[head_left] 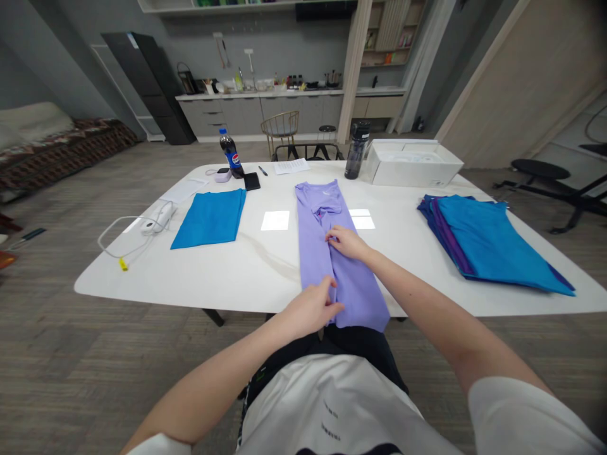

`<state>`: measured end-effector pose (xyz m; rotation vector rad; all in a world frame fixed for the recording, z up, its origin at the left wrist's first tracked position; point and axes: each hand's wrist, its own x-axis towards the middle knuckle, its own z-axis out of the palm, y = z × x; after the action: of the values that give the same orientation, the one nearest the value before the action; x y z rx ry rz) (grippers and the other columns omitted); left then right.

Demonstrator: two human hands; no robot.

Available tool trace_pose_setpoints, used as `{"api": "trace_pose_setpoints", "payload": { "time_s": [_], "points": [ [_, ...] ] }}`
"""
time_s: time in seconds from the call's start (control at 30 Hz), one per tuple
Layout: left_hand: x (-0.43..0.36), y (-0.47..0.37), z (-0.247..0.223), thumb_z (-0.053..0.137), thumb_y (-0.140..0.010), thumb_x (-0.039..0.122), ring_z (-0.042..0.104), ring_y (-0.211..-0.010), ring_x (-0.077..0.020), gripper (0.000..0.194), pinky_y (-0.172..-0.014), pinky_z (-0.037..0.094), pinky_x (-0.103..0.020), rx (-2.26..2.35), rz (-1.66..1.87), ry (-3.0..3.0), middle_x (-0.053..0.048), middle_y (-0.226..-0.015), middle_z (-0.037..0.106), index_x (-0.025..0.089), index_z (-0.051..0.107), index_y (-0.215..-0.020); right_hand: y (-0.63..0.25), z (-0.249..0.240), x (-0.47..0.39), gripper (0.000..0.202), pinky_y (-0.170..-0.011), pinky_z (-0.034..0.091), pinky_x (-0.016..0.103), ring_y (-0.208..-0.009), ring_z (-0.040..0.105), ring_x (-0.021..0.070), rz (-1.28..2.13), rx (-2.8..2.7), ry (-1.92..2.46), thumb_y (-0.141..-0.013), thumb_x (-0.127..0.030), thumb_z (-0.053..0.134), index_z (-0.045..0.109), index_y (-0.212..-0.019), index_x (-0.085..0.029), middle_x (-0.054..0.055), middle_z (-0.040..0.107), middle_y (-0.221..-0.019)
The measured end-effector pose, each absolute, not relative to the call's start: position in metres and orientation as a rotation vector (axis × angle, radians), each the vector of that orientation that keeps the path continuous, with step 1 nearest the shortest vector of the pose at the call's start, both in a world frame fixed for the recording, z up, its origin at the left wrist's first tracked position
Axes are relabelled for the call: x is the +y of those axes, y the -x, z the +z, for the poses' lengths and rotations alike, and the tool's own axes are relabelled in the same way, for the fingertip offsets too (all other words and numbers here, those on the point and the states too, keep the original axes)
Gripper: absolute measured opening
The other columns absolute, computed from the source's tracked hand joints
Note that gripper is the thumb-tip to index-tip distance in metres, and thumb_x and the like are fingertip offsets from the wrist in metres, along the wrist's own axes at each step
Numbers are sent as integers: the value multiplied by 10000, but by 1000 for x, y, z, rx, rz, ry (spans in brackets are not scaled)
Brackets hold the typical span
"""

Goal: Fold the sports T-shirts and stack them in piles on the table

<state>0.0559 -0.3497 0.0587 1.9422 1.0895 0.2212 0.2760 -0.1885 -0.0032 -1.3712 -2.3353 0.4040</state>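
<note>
A light purple garment lies lengthwise on the white table, its lower end hanging over the front edge. My left hand is over the lower left part of the cloth, thumb and fingers apart, with nothing held between them. Farther up, my right hand touches the middle of the garment, its fingers curled at the inner fold; whether cloth is pinched there is too small to tell. A folded blue cloth lies flat to the left. On the right rests a stack of blue and purple garments.
A cola bottle, a black wallet and a power strip with a white cable are at the table's left. Papers, a dark bottle and a white box stand or lie along the far edge.
</note>
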Motion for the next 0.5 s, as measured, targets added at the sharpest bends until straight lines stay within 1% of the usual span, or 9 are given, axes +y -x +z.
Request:
{"api": "trace_pose_setpoints", "payload": {
  "time_s": [0.07, 0.1, 0.13, 0.2, 0.27, 0.3, 0.33, 0.4, 0.5],
  "points": [
    [-344, -58, 54, 601, -937, 426, 686, -667, -162, 462, -677, 505, -280, 833, 80, -1824, -9, -887, 734, 216, 537, -1343, -284, -5, -200, 234, -884, 457, 286, -925, 637, 192, 415, -2338, 1386, -934, -129, 562, 749, -1057, -196, 72, 665, -1081],
    [-338, -56, 50, 592, -945, 424, 694, -696, -159, 433, -690, 517, -273, 749, 40, -1799, -16, -908, 741, 207, 571, -1320, -287, -6, -207, 234, -886, 461, 289, -928, 641, 192, 424, -2337, 1379, -939, -146, 571, 747, -1082, -202, 71, 665, -1086],
    [-329, -52, 46, 576, -958, 405, 704, -753, -162, 382, -722, 527, -270, 711, 46, -1815, -25, -936, 746, 201, 611, -1279, -289, -6, -214, 230, -886, 466, 290, -935, 646, 193, 439, -2337, 1363, -947, -173, 584, 743, -1108, -210, 69, 664, -1090],
    [-311, -43, 37, 541, -978, 336, 701, -928, -178, 291, -850, 528, -282, 760, 167, -1969, -47, -1046, 750, 202, 673, -1201, -291, -6, -231, 231, -893, 472, 290, -965, 654, 195, 484, -2342, 1304, -962, -257, 615, 728, -1161, -224, 68, 658, -1111],
    [-297, -35, 28, 538, -978, 281, 656, -1104, -204, 267, -991, 481, -312, 844, 289, -2208, -69, -1189, 721, 212, 691, -1185, -290, -7, -246, 282, -902, 476, 293, -984, 659, 200, 524, -2355, 1265, -965, -362, 643, 707, -1205, -229, 72, 650, -1135],
    [-294, -32, 24, 547, -976, 277, 636, -1146, -217, 262, -1024, 458, -326, 856, 292, -2328, -78, -1220, 705, 216, 694, -1184, -289, -8, -253, 321, -902, 476, 298, -982, 660, 205, 534, -2373, 1262, -958, -413, 656, 697, -1219, -230, 75, 649, -1142],
    [-294, -29, 21, 555, -978, 294, 630, -1151, -228, 257, -1028, 448, -337, 844, 256, -2433, -85, -1211, 701, 217, 694, -1179, -288, -9, -259, 361, -903, 474, 306, -984, 660, 213, 534, -2403, 1263, -946, -456, 670, 690, -1227, -230, 77, 650, -1143],
    [-304, -26, 17, 574, -979, 379, 648, -1070, -238, 262, -978, 452, -351, 795, 146, -2574, -83, -1112, 709, 218, 696, -1146, -285, -13, -268, 408, -915, 459, 330, -1021, 653, 240, 499, -2478, 1268, -924, -511, 687, 685, -1223, -233, 82, 659, -1135],
    [-329, -23, 16, 647, -919, 513, 645, -937, -235, 321, -909, 438, -378, 761, 64, -2686, -53, -993, 698, 224, 683, -1055, -283, -17, -275, 394, -941, 422, 361, -1098, 628, 269, 451, -2532, 1258, -929, -520, 680, 682, -1201, -234, 89, 671, -1143]
  ]
}}
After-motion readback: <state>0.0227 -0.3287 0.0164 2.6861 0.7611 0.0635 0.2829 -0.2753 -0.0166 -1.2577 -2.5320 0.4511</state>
